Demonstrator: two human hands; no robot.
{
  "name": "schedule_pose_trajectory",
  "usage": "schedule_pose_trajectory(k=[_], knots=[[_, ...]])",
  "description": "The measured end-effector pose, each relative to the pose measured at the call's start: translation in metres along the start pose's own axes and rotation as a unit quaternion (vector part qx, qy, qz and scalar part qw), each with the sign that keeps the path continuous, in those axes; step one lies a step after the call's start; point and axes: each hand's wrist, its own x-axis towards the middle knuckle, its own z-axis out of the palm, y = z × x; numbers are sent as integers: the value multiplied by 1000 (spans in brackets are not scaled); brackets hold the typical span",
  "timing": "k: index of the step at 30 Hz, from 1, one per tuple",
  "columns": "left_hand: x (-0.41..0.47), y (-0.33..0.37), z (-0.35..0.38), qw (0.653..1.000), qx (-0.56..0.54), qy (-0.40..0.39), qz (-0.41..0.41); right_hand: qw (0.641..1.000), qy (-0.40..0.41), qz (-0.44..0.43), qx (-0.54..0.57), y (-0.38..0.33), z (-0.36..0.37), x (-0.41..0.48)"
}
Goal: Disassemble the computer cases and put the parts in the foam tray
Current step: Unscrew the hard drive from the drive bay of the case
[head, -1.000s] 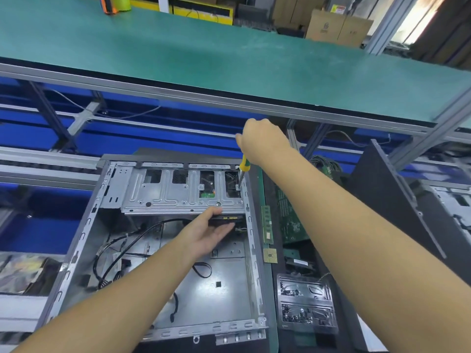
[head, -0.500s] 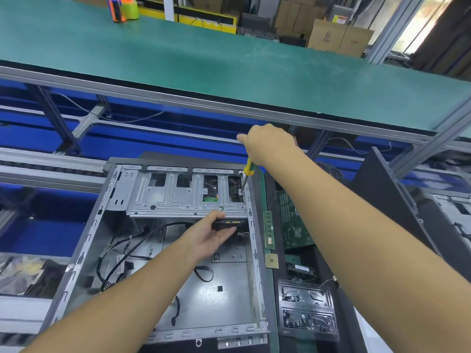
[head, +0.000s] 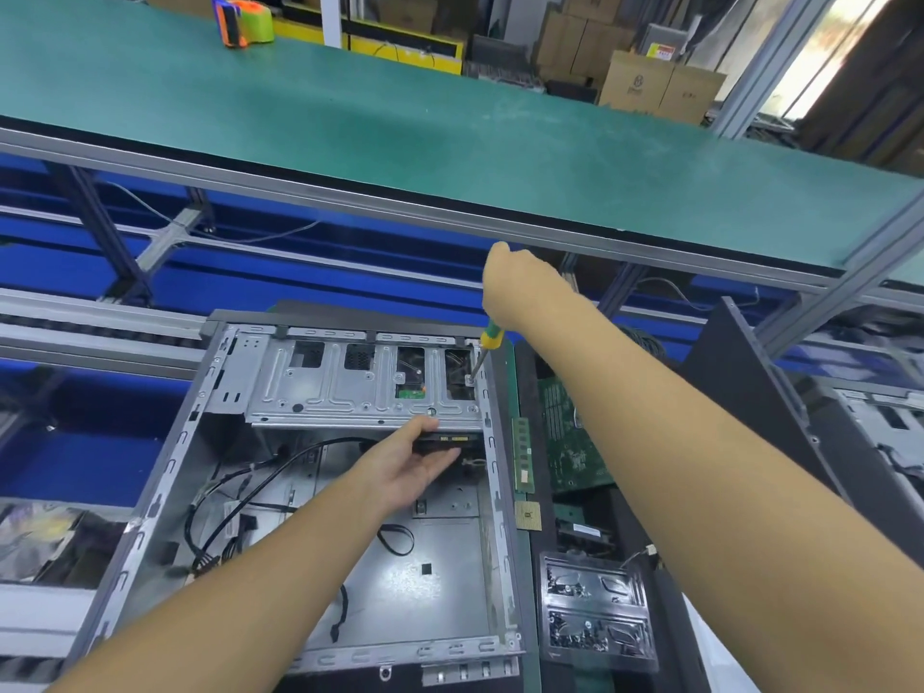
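At the far right corner of the drive cage (head: pixel 350 387), your right hand (head: pixel 520 287) is closed round the yellow-and-green handle of the screwdriver (head: pixel 491 338). Its tip sits on a screw (head: pixel 470 380) beside the cage's rightmost cut-out. Your left hand (head: pixel 410 465) reaches under the cage's near edge and holds the black drive (head: pixel 445 439), thumb on top, fingers beneath.

So the step in hand looks to be freeing that drive from the computer case (head: pixel 165 472), which lies open on its side with loose black cables (head: pixel 202 562) on its floor. Next, I judge, you need steady downward pressure to back the screw out, and a firm left grip (the drive may drop once it lets go).

Just right of the case, the foam tray (head: pixel 527 387) already carries a green board (head: pixel 570 442), a memory stick (head: pixel 521 452) and a chip (head: pixel 527 515). Beyond the case runs a green-matted shelf (head: pixel 450 132), with a tape dispenser (head: pixel 245 22) on it and cardboard boxes (head: pixel 660 87) behind.
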Motion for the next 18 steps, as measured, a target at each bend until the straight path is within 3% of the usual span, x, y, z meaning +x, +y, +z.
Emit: schedule_pose_trajectory(k=[4,10,14,18], knots=[[2,-1,-1,1000,12,-5,8,990,-74,-57,103,4,-13,-1],[3,-1,-3,1000,17,-9,8,993,77,-43,82,0,5,6],[3,0,-3,1000,19,-14,6,983,1,-37,180,0,2,10],[3,0,-2,1000,18,-15,5,997,0,57,48,-2,5,7]])
